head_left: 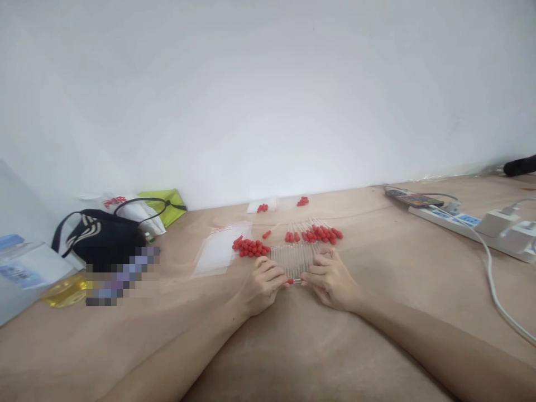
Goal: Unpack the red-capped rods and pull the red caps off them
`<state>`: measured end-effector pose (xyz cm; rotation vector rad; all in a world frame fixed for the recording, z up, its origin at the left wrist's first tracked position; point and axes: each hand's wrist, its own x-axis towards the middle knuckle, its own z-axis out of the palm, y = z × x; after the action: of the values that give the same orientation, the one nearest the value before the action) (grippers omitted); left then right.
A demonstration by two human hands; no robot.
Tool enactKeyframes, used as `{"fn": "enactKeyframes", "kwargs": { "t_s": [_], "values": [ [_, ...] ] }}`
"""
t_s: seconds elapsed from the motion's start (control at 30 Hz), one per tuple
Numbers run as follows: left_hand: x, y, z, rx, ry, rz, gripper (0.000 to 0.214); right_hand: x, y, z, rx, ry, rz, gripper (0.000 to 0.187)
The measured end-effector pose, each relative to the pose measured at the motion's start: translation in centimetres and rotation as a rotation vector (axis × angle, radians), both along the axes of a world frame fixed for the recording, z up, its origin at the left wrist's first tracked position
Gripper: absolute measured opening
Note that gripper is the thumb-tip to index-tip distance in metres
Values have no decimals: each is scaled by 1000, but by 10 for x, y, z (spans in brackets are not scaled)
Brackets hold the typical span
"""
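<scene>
Between my hands, a red rubber bulb (290,282) meets the end of a thin clear tube (297,281), forming a dropper. My left hand (264,283) pinches the bulb. The tube is gripped by my right hand (330,279), whose fingers cover its far end. Just beyond the fingers lies a row of bare clear tubes (293,258), side by side. A heap of loose red bulbs (251,247) sits beyond my left hand. Several droppers with red bulbs fitted (322,233) lie behind the row, bulbs toward me. One more dropper (267,234) lies apart to their left.
Clear plastic bags (215,254) lie left of the bulbs, and small bagged red bulbs (262,208) are near the wall. A black bag (103,237) and a yellow-green bag (170,206) stand left. On the right are a power strip (473,226), a phone (414,198) and a white cable (489,273).
</scene>
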<state>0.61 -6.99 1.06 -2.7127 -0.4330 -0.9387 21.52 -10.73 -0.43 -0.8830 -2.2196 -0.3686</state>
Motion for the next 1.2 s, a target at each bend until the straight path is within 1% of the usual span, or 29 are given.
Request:
{"fn": "enactKeyframes", "kwargs": {
  "t_s": [0.07, 0.1, 0.17, 0.23, 0.3, 0.37, 0.43, 0.53, 0.6, 0.7, 0.8, 0.9, 1.0, 1.1, 1.2],
  "values": [
    [-8, 2, 0, -15, -46, 26, 15, 11, 1, 1, -25, 32, -45, 22],
    [-13, 4, 0, -31, -87, 50, 14, 18, 2, 2, -50, 66, -89, 24],
    [-23, 8, 2, -78, -192, 110, 13, 30, 6, 5, -120, 189, -213, 27],
    [-32, 15, 5, -133, -306, 210, 15, 39, 10, 8, -218, 324, -323, 29],
    [-41, 28, 10, -196, -414, 394, 19, 43, 13, 10, -339, 405, -408, 32],
    [-50, 46, 16, -300, -463, 629, 23, 46, 15, 10, -439, 411, -497, 32],
    [-60, 67, 21, -495, -429, 821, 27, 47, 16, 9, -490, 361, -592, 30],
    [-73, 94, 21, -599, -391, 872, 31, 47, 17, 7, -495, 258, -672, 27],
    [-77, 105, 18, -630, -366, 873, 30, 46, 17, 6, -480, 215, -699, 25],
    [-77, 112, 16, -666, -310, 873, 22, 42, 17, 4, -479, 189, -730, 24],
    [-72, 116, 22, -666, -263, 900, 25, 37, 17, 2, -502, 176, -720, 23],
    [-58, 128, 34, -676, -185, 918, 29, 32, 17, 1, -499, 165, -695, 25],
    [-34, 146, 40, -731, -40, 895, 24, 28, 17, -1, -458, 166, -667, 26],
    [-11, 164, 38, -786, 95, 931, 21, 28, 18, -3, -421, 145, -651, 30],
    [3, 174, 34, -808, 174, 990, 22, 31, 19, -5, -383, 137, -650, 33]
  ]
}}
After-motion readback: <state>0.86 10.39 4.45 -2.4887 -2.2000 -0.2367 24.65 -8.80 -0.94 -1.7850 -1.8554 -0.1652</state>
